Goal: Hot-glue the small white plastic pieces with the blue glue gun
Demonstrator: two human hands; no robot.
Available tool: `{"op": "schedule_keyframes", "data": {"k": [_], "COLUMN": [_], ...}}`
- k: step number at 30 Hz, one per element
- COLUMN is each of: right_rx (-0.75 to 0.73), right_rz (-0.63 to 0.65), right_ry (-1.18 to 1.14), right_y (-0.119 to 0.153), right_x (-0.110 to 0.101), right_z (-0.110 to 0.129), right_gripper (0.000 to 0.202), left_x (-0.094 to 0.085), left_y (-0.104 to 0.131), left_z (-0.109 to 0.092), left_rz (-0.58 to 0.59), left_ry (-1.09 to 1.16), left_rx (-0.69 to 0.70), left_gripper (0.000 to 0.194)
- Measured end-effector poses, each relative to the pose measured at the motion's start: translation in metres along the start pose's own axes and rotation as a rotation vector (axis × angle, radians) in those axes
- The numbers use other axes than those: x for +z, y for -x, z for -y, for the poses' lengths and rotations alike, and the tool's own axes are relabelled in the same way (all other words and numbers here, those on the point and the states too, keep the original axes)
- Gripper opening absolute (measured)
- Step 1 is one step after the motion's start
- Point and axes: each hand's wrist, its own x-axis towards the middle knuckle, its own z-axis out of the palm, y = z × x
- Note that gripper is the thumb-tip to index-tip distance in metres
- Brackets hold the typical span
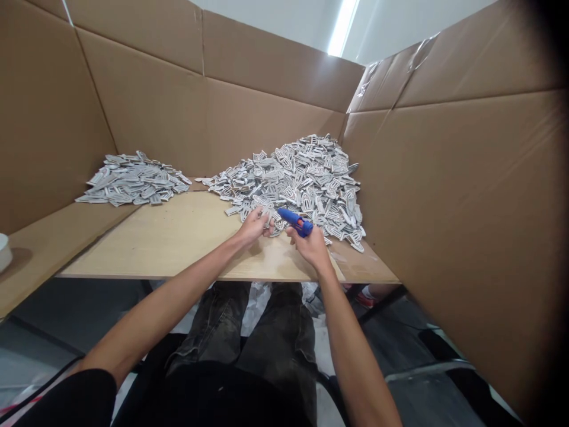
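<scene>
My left hand (255,228) is closed around a small pale grey slotted piece (267,212), its fingers pinching it just above the board. Gripped in my right hand (312,244) is a blue handheld tool (295,222) with an orange-red part on its side. The tool's narrow end points left, close to the piece in my left hand; whether they touch I cannot tell. Right behind both hands rises a large heap of similar grey slotted pieces (311,172). A smaller heap of grey pieces (136,181) lies at the left.
Tall cardboard walls (267,115) enclose the back and both sides. A pale wooden board (178,234) forms the work surface, its front edge near my legs (271,332). A white roll (4,252) sits at the far left. Under the board at right, a red shoe (365,299) shows.
</scene>
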Motion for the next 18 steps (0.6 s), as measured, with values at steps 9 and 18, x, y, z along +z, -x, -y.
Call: {"op": "schedule_keyframes", "data": {"k": [9,18], "right_rx": [-0.001,-0.068], "right_rz": [0.015,-0.027], "right_ry": [0.040,0.104], "right_y": [-0.0001,-0.0022], "right_x": [0.0025,0.0049], "right_z": [0.0012,0.0003], "right_gripper": [0.052,0.038], "left_x": [0.0028,0.0027], "left_y": [0.0008,-0.0001], "left_z": [0.0005,0.0069], "left_rz": [0.115,0.036], "left_ry": [0.032,-0.097], "left_rx": [0.007,0.091], "left_gripper": [0.024,0.017]}}
